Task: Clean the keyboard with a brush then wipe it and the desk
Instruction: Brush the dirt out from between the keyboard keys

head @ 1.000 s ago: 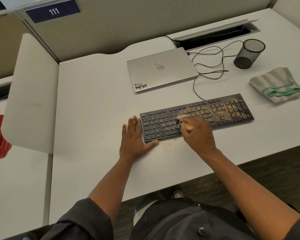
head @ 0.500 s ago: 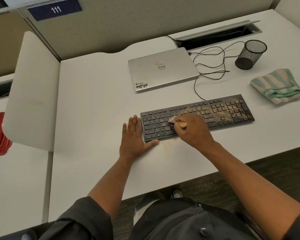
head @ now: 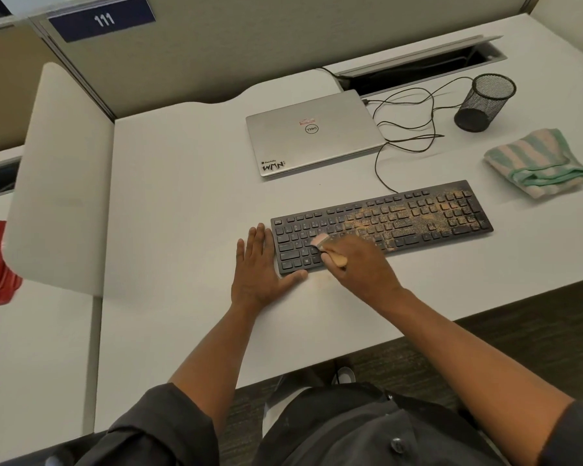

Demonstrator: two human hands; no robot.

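A black keyboard [head: 418,216] lies on the white desk [head: 182,203], its middle and right keys covered in tan dust. My right hand [head: 360,267] is closed around a small wooden-handled brush [head: 327,248], whose pale bristles rest on the keys at the keyboard's left part. My left hand [head: 258,267] lies flat on the desk against the keyboard's left end, thumb along its front edge. A folded green-and-cream striped cloth [head: 535,163] sits on the desk at the right. A faint patch of dust lies on the desk just in front of the keyboard.
A closed silver laptop [head: 313,132] lies behind the keyboard, with black cables [head: 404,129] looping to its right. A black mesh pen cup [head: 485,102] stands at the back right, next to an open cable tray. A white divider panel [head: 58,183] borders the desk's left side.
My right hand has swept the brush leftward along the keys, from the keyboard's middle toward its left end. My left hand has stayed in place.
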